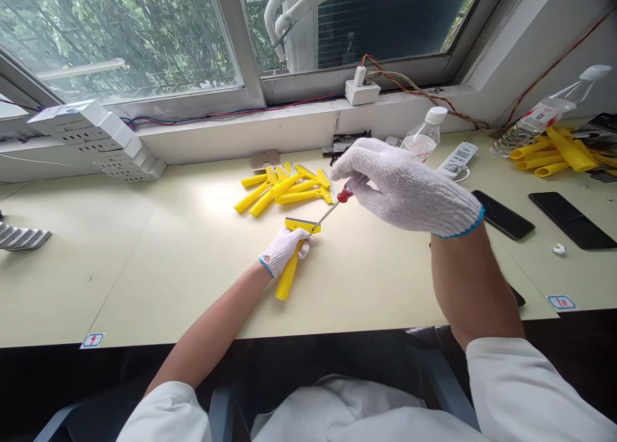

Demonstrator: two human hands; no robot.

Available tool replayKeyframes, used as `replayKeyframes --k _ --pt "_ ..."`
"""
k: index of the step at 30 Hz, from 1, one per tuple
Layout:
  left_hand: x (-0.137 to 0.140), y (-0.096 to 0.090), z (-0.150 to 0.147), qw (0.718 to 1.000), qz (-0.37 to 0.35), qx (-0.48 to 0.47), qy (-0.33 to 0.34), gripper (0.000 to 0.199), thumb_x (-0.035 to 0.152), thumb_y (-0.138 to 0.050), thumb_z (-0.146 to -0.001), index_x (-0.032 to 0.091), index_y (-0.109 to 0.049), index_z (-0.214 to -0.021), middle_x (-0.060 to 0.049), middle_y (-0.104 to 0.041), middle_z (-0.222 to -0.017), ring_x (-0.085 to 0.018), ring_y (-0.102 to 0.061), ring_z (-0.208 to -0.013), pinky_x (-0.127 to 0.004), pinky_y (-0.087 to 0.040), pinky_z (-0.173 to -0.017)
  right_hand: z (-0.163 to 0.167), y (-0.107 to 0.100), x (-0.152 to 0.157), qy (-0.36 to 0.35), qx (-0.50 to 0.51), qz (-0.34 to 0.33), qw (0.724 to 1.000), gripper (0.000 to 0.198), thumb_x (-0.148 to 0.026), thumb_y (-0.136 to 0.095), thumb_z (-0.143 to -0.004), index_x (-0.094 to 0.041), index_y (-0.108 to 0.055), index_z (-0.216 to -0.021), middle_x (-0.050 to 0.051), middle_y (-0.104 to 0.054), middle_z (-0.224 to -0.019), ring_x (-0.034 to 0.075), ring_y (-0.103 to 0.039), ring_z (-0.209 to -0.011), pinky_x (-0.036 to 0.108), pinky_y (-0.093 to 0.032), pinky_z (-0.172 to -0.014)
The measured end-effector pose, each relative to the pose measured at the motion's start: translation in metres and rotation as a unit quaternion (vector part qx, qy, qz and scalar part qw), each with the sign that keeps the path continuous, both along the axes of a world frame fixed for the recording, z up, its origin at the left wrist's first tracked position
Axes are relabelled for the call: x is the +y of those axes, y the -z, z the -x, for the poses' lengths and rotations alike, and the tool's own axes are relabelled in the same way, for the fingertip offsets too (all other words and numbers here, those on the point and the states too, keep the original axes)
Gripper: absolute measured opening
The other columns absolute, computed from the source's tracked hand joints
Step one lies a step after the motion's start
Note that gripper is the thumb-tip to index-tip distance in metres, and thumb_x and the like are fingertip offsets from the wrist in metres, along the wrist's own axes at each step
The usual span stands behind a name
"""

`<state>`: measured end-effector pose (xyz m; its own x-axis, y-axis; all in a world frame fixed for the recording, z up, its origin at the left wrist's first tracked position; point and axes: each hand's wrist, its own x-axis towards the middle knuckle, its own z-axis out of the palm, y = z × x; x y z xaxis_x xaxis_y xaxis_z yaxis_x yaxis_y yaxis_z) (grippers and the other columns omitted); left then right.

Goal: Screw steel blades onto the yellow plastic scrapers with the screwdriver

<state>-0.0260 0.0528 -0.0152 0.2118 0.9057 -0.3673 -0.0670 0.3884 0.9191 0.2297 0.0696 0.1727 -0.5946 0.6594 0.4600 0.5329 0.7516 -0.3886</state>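
Note:
My left hand (288,249), in a white knit glove with a blue cuff, is closed around a yellow scraper (288,280) low over the table. The scraper's wide head with a metal blade edge points away from me, its handle toward me. In my gloved right hand (400,185) is a screwdriver (344,195) with a red handle, its fingers wrapped round the grip. The slanting shaft brings the tip to the scraper's head, by my left thumb; whether it sits in a screw is too small to tell. Beyond lies a pile of yellow scrapers (284,186).
White stacked boxes (110,140) lean by the window at the left, metal pieces (24,236) nearby. A water bottle (424,135), power strip (457,159) and phones (573,220) lie to the right, with an earbud (559,250). Yellow handles (554,153) are heaped beside another bottle (544,115).

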Motion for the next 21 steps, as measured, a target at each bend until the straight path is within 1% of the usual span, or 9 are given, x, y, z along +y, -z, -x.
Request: replayKeyframes --k 3,4,7,9,12,14,15,18,21 --pt "0.0 -0.001 -0.001 1.0 0.0 0.007 0.007 0.011 0.025 -0.068 -0.087 0.015 -0.07 -0.083 -0.005 -0.067 -0.075 -0.01 -0.052 -0.053 -0.024 -0.043 -0.05 0.001 -0.002 -0.001 -0.031 0.003 0.02 0.999 0.022 -0.022 -0.066 -0.094 -0.028 -0.073 -0.114 0.009 -0.076 -0.122 0.029 -0.073 -0.106 0.043 -0.059 -0.089" --pt "0.0 -0.001 -0.001 1.0 0.0 0.009 0.007 0.012 0.025 -0.068 -0.087 0.015 -0.07 -0.082 -0.005 -0.065 -0.072 -0.01 -0.052 -0.053 -0.023 -0.043 -0.05 0.003 -0.001 0.0 -0.014 0.003 0.022 1.0 0.019 -0.025 -0.068 -0.094 -0.027 -0.073 -0.113 0.009 -0.077 -0.117 0.029 -0.073 -0.101 0.042 -0.058 -0.087" --pt "0.0 -0.001 -0.001 1.0 0.004 0.008 0.006 0.012 0.026 -0.068 -0.087 0.016 -0.07 -0.082 -0.004 -0.065 -0.071 -0.01 -0.051 -0.053 -0.023 -0.043 -0.049 0.009 0.005 0.001 0.092 -0.002 0.008 0.996 0.011 -0.034 -0.068 -0.1 -0.026 -0.074 -0.105 0.008 -0.077 -0.093 0.03 -0.073 -0.092 0.042 -0.056 -0.082" --pt "0.0 -0.001 -0.001 1.0 0.006 0.008 0.007 0.012 0.026 -0.068 -0.087 0.015 -0.07 -0.082 -0.005 -0.065 -0.071 -0.01 -0.051 -0.053 -0.023 -0.042 -0.049 0.01 0.006 0.002 0.125 -0.009 -0.004 0.992 0.012 -0.032 -0.063 -0.103 -0.026 -0.074 -0.103 0.009 -0.076 -0.09 0.031 -0.074 -0.093 0.042 -0.055 -0.084" --pt "0.0 0.0 0.0 1.0 0.008 0.008 0.009 0.012 0.027 -0.069 -0.086 0.015 -0.071 -0.082 -0.004 -0.064 -0.07 -0.01 -0.051 -0.054 -0.023 -0.042 -0.049 0.007 0.002 -0.001 0.061 -0.014 -0.003 0.998 0.018 -0.02 -0.062 -0.097 -0.027 -0.075 -0.108 0.009 -0.079 -0.106 0.031 -0.074 -0.101 0.044 -0.056 -0.091" --pt "0.0 0.001 0.001 1.0 0.006 0.009 0.015 0.014 0.028 -0.068 -0.087 0.015 -0.071 -0.083 -0.004 -0.063 -0.069 -0.01 -0.051 -0.054 -0.023 -0.042 -0.05 0.005 -0.001 -0.003 0.016 -0.009 0.007 1.0 0.021 -0.019 -0.065 -0.092 -0.028 -0.074 -0.109 0.009 -0.079 -0.114 0.031 -0.074 -0.103 0.045 -0.057 -0.091" --pt "0.001 0.001 0.001 1.0 0.004 0.011 0.017 0.014 0.028 -0.068 -0.087 0.015 -0.072 -0.083 -0.004 -0.063 -0.068 -0.011 -0.051 -0.054 -0.023 -0.042 -0.05 0.005 -0.001 -0.004 0.012 -0.006 0.01 1.0 0.02 -0.02 -0.067 -0.092 -0.028 -0.074 -0.109 0.009 -0.079 -0.114 0.03 -0.074 -0.1 0.044 -0.057 -0.089" --pt "0.001 0.003 0.002 1.0 0.001 0.013 0.019 0.013 0.028 -0.069 -0.087 0.015 -0.072 -0.085 -0.004 -0.064 -0.07 -0.011 -0.052 -0.054 -0.023 -0.043 -0.05 0.007 0.002 -0.004 0.087 -0.015 0.006 0.996 0.011 -0.029 -0.071 -0.096 -0.026 -0.073 -0.106 0.009 -0.077 -0.097 0.03 -0.072 -0.087 0.043 -0.055 -0.081" --pt "0.001 0.004 0.003 1.0 0.003 0.005 0.015 0.012 0.028 -0.069 -0.085 0.016 -0.071 -0.084 -0.005 -0.066 -0.071 -0.011 -0.052 -0.054 -0.023 -0.042 -0.05 0.007 0.008 0.0 0.159 -0.054 -0.011 0.986 0.012 -0.033 -0.069 -0.101 -0.022 -0.073 -0.103 0.008 -0.072 -0.078 0.03 -0.071 -0.079 0.042 -0.051 -0.076"
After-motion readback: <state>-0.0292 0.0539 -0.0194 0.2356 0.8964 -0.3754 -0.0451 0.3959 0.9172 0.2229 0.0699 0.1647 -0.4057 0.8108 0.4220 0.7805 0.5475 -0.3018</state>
